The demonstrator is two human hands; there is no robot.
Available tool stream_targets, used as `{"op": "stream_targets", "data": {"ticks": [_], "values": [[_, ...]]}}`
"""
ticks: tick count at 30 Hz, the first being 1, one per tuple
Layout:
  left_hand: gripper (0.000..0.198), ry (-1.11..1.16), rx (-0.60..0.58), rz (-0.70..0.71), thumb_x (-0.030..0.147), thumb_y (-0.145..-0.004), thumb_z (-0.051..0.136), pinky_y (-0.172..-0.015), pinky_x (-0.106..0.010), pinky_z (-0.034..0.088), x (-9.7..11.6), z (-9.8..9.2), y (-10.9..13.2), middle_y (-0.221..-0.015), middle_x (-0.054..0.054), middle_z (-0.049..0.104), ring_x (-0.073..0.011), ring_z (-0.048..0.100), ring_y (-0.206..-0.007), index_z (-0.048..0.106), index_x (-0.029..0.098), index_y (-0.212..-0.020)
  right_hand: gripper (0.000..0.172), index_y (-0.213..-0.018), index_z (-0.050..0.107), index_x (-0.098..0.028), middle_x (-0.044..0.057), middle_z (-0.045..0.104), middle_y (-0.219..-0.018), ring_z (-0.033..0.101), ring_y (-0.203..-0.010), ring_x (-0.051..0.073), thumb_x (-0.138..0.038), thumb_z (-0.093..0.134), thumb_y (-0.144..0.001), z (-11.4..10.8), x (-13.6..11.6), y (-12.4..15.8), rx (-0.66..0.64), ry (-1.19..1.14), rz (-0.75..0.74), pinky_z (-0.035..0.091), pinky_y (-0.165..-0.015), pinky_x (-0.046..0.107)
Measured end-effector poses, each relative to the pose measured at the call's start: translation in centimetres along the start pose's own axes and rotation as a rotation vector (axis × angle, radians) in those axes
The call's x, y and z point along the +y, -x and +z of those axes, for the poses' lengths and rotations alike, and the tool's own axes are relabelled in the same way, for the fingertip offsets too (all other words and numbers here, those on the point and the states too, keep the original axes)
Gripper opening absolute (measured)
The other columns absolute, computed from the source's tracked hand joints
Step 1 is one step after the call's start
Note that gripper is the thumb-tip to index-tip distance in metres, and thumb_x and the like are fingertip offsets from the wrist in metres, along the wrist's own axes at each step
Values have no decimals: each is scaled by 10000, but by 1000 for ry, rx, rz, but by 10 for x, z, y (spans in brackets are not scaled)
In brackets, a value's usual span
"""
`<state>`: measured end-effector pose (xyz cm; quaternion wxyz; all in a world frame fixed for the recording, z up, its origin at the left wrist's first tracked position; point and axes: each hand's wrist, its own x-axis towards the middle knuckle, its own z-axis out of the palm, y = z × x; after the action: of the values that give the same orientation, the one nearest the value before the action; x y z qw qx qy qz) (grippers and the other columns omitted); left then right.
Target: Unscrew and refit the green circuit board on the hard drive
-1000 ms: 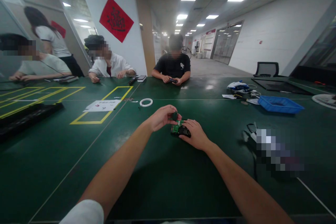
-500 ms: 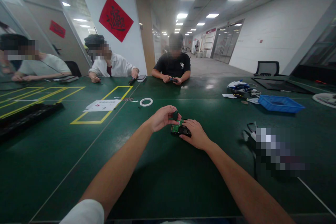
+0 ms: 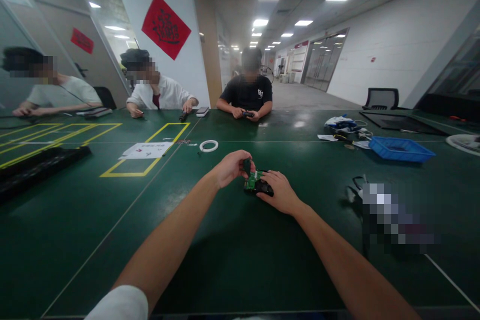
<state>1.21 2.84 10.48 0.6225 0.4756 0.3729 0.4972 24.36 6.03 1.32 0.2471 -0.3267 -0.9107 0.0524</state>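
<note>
A small device with a green circuit board (image 3: 255, 180) in a black housing lies on the green table (image 3: 112, 220) in front of me. My right hand (image 3: 279, 191) rests on its right side and grips the black housing, fingers curled. My left hand (image 3: 232, 166) hovers just left of the board, fingers pinched on a small dark part (image 3: 247, 165) held right above the board.
A white tape ring (image 3: 209, 146) and a paper sheet (image 3: 146, 150) in a yellow marked box lie farther back. A blue tray (image 3: 400, 149) and cables (image 3: 345, 127) sit at the right. Black trays (image 3: 37, 165) line the left. Several people sit across the table.
My left hand has turned the small dark part a little and lowered it nearer the board. My right hand stays on the housing. A person at the back left has walked out of view.
</note>
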Motion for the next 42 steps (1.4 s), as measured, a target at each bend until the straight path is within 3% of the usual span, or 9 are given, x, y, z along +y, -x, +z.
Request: {"op": "stream_targets", "data": {"ticks": [5, 10, 16, 20, 29, 35, 42], "values": [[206, -39, 50, 9, 347, -841, 624, -501, -233, 475, 0, -1, -1, -782, -90, 691, -191, 668, -703, 606, 150, -900, 497, -1277, 606, -215, 129, 570, -1423, 470, -1360, 334, -494, 678, -871, -1, 1, 0, -17, 4, 12, 281, -1165, 605], [190, -30, 67, -13, 316, -850, 646, -549, -237, 521, 4, 1, 2, -900, -141, 716, -200, 689, -783, 626, 130, -880, 494, -1284, 601, -219, 125, 570, -1424, 462, -1369, 334, -488, 673, -876, -2, 0, 0, -17, -7, 13, 272, -1171, 608], [121, 51, 119, -45, 208, -831, 709, -784, -404, 619, 9, 2, 3, -856, -111, 696, -196, 691, -814, 622, 124, -843, 491, -1293, 601, -231, 117, 571, -1425, 460, -1373, 334, -493, 666, -883, -3, -1, 0, -23, -11, 20, 267, -1174, 610], [105, 73, 181, -32, 157, -815, 725, -801, -437, 626, 9, 2, 2, -780, -53, 643, -188, 690, -775, 626, 124, -827, 500, -1294, 605, -230, 121, 566, -1432, 463, -1370, 340, -499, 670, -878, -3, -1, 0, -28, -12, 26, 271, -1169, 613], [170, -16, 141, -24, 244, -809, 771, -757, -372, 621, 12, 9, 7, -847, -92, 681, -185, 681, -815, 667, 115, -847, 485, -1276, 613, -225, 117, 568, -1431, 467, -1368, 335, -487, 680, -873, -3, -2, 0, -20, -9, 29, 274, -1170, 611], [207, -103, 162, -3, 283, -813, 776, -655, -259, 550, 12, 9, 7, -902, -124, 717, -175, 675, -808, 677, 114, -878, 499, -1288, 602, -224, 114, 572, -1426, 455, -1376, 337, -493, 677, -874, -3, -1, 1, -21, -7, 34, 271, -1171, 615], [240, -114, 118, 23, 296, -780, 807, -680, -257, 495, 10, 8, 6, -993, -142, 732, -192, 670, -882, 708, 115, -902, 487, -1285, 606, -236, 112, 571, -1424, 461, -1370, 339, -494, 672, -877, -2, 0, 1, -18, -2, 17, 264, -1169, 623]]}}
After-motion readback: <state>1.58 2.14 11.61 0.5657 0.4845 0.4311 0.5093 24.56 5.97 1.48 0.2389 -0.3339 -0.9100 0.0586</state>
